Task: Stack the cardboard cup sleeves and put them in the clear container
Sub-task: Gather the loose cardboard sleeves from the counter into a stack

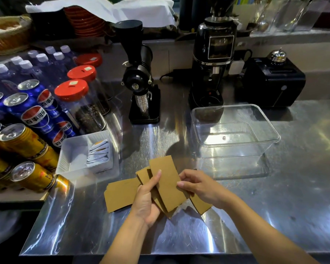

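Observation:
Flat brown cardboard cup sleeves [168, 181] are fanned in my left hand [147, 202], thumb pressed on the top one. My right hand [200, 185] pinches the right edge of that top sleeve with its fingertips. More sleeves lie on the steel counter: a small pile [120, 195] left of my left hand and one sleeve [201, 205] under my right hand. The clear container [236, 149] stands empty, open side up, beyond my right hand.
A white tray of sachets [72, 159] sits to the left, beside stacked soda cans [27, 141] and red-lidded jars [80, 103]. Two black coffee grinders [141, 82] [211, 63] and a black box [272, 82] line the back. The counter's front edge [160, 253] is near.

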The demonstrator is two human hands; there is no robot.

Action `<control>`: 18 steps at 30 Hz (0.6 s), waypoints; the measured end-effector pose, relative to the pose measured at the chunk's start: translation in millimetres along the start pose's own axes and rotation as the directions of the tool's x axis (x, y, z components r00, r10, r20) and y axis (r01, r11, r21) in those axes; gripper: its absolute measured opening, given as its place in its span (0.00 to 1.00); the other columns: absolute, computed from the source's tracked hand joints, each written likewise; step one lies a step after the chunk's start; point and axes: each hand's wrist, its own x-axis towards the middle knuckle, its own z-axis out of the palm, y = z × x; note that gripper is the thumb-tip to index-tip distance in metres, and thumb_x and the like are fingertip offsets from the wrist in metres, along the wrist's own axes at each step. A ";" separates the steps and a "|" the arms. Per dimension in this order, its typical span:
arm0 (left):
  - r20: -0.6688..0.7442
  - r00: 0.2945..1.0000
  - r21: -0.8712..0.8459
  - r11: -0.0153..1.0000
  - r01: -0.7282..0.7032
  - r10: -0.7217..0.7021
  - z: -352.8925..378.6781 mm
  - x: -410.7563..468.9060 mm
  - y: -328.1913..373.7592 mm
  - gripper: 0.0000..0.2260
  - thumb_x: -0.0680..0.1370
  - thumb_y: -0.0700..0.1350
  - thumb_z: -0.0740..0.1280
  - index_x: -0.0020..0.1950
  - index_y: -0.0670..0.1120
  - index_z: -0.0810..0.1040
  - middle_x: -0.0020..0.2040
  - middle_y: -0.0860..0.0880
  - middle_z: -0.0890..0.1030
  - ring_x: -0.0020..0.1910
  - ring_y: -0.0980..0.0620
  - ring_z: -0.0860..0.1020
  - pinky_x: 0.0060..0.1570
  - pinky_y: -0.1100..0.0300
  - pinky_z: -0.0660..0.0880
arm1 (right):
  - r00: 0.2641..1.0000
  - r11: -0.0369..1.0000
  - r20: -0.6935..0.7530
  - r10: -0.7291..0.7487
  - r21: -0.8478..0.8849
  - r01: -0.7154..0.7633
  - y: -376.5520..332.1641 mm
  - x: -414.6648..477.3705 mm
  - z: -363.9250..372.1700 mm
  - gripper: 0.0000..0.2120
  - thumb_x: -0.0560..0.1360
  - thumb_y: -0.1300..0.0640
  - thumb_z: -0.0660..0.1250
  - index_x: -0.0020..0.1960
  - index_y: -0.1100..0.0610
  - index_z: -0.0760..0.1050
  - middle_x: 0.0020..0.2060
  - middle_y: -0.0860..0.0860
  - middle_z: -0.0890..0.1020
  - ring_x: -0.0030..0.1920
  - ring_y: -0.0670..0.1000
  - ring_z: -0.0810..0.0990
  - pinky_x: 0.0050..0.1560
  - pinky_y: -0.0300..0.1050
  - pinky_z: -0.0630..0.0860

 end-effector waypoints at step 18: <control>-0.019 0.997 -0.210 0.975 -0.073 0.070 -37.6 4.8 17.4 0.13 0.64 0.33 0.65 0.46 0.41 0.80 0.40 0.44 0.85 0.40 0.48 0.84 0.49 0.50 0.80 | 0.831 0.689 -0.554 -0.051 -0.622 -0.372 21.8 27.6 22.2 0.28 0.66 0.32 0.63 0.48 0.57 0.69 0.44 0.54 0.79 0.46 0.55 0.77 0.42 0.50 0.73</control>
